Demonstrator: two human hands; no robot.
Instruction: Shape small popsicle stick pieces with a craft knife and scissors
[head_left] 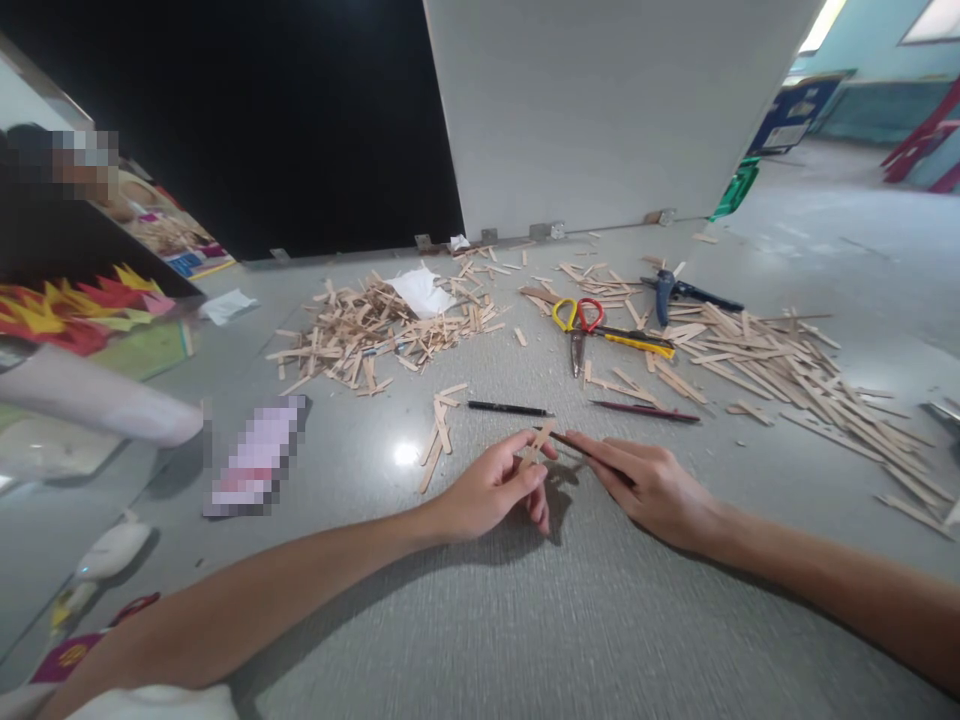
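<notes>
My left hand (pixel 484 490) pinches a short flat wooden stick piece (pixel 539 446) between thumb and fingers, tilted upward. Just right of it, my right hand (pixel 654 482) is closed on a slim dark tool (pixel 568 441) whose tip reaches toward the stick; its exact kind is unclear. Beyond my hands lie a black pen (pixel 510 408) and a dark red pen-like tool (pixel 645 410). A few stick pieces (pixel 442 428) lie left of my left hand.
A heap of cut sticks (pixel 352 335) with white paper (pixel 422 292) lies far left. Scissors (pixel 577 352), a yellow-handled cutter (pixel 646 344) and dark blue pliers (pixel 664 297) lie near long sticks (pixel 802 370). A panel (pixel 600 110) stands behind. Left are a blurred lilac item (pixel 255 455) and a glue gun (pixel 116 548).
</notes>
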